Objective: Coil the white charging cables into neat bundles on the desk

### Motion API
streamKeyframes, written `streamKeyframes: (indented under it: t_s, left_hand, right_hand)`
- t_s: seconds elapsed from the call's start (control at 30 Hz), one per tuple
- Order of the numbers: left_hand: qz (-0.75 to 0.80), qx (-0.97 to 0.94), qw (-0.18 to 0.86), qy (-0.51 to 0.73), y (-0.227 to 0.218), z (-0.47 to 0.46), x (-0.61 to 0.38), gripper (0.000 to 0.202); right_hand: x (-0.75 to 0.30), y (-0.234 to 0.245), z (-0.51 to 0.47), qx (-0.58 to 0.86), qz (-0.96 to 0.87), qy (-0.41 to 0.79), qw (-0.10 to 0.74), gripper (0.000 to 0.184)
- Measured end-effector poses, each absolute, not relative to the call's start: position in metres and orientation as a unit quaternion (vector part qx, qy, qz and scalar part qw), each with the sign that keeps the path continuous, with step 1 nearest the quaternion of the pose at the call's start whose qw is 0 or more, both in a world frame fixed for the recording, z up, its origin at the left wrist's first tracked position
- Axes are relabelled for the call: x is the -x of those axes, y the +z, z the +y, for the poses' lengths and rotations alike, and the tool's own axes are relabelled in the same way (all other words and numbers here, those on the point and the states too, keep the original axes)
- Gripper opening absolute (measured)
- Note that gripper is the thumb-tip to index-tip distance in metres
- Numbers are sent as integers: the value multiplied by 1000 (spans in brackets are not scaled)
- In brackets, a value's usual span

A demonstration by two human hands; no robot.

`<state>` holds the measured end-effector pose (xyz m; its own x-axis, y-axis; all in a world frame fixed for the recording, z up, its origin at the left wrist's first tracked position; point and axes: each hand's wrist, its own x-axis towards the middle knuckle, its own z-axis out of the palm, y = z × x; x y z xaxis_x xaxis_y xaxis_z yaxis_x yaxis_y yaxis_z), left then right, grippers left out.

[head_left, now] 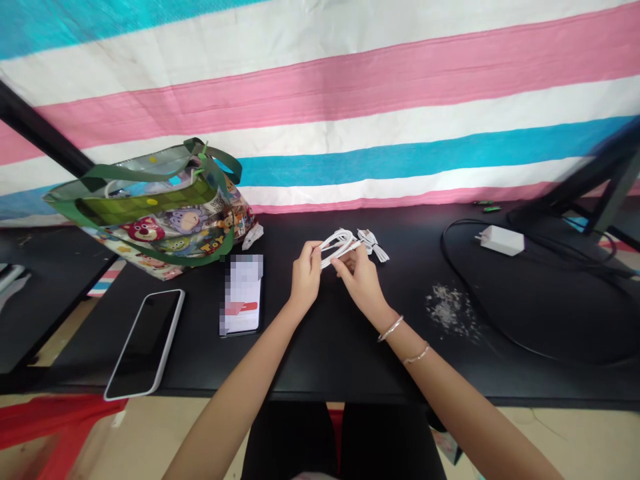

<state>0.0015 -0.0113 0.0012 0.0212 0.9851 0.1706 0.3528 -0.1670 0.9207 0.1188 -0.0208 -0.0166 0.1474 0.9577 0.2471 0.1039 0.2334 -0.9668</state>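
Head view, down onto black bench [325, 347].

- Landmark: lit phone [241, 293], lying flat on the bench, screen blurred out.
- White cable [336, 241]: right of the lit phone and slightly farther back, lifted just off the bench and gathered into several loose loops between both hands.
- Left hand [306, 273]: just right of the lit phone, fingers closed, pinching the near side of the loops.
- Right hand [361, 283]: farther right of the lit phone, fingertips clamped on a strand of the same cable at the loops' right side. Two bangles [391, 328] on that wrist.
- Second white bundle [374, 245]: right of the lit phone, beyond the right hand, resting on the bench, already tied up. Whether it touches the held cable, cannot tell.
- Cartoon tote bag [165, 213]: left of and behind the lit phone, leaning.
- Dark phone [145, 343]: left of the lit phone, nearer the bench edge.
- Charger brick [501, 240] and patch of grey crumbs [453, 310]: well to the right of the lit phone.

Judgement: step in hand looks like coiling, with the loops formed but not bound. A further turn calls for a firm left pinch so the loops do not spring apart, while the right feeds the loose end round evenly. The loose end itself is hidden by the fingers.
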Motion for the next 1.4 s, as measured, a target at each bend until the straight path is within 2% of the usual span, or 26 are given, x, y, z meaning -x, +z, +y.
streamKeyframes:
  t_s: [0.17,0.63,0.87,1.03,1.2,1.4]
  left_hand:
    - [541,-631,341,439,1,-13,0,21]
    - [555,-636,335,419,0,-15,0,19]
    - [525,-649,354,421,1,-17,-2,19]
    - [501,-662,352,433,-1,-18,-3,21]
    - [474,-683,357,426,-3,-20,-5,24]
    - [471,-711,350,388,-6,-21,-8,22]
  right_hand:
    - [-121,-12,-23,522,-551,324,565,30]
    - [-121,-9,-22,563,-513,308,569,38]
    - [-120,-13,-14,487,-443,409,632,49]
    - [-116,-19,-12,461,-379,483,640,56]
    - [-112,-17,-19,418,-332,552,640,47]
    - [-114,-8,-19,360,-278,592,665,44]
